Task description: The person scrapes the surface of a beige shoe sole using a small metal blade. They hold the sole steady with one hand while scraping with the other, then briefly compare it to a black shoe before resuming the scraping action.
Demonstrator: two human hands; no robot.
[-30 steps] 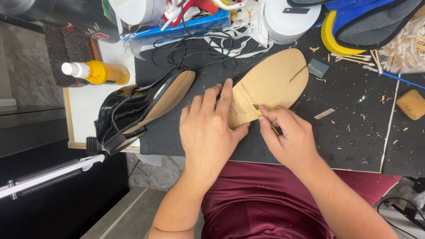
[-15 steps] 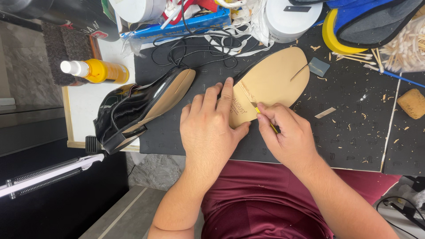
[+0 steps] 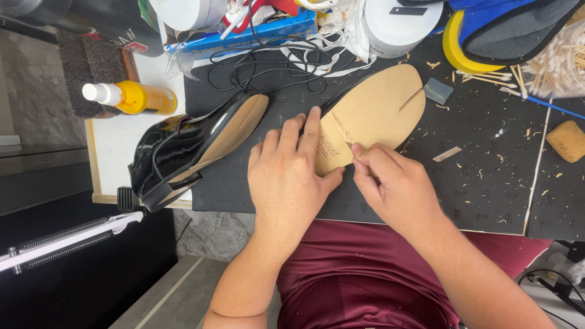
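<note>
Left hand [image 3: 286, 176] flat, pinning tan sole [image 3: 372, 119] at table's near edge; right hand [image 3: 393, 183] fingers pinched on thin tool (barely visible), position unchanged.

A flat blue box [image 3: 256, 33] lay at the surface's far edge; a yellow, white-capped bottle [image 3: 131, 97] lay off its left edge.

Open dark cutting mat [image 3: 487, 183] right of tan leather sole [image 3: 378, 113]; blocked leftward by glossy black shoe [image 3: 183, 149], rearward by tangled black cord [image 3: 256, 67]
</note>
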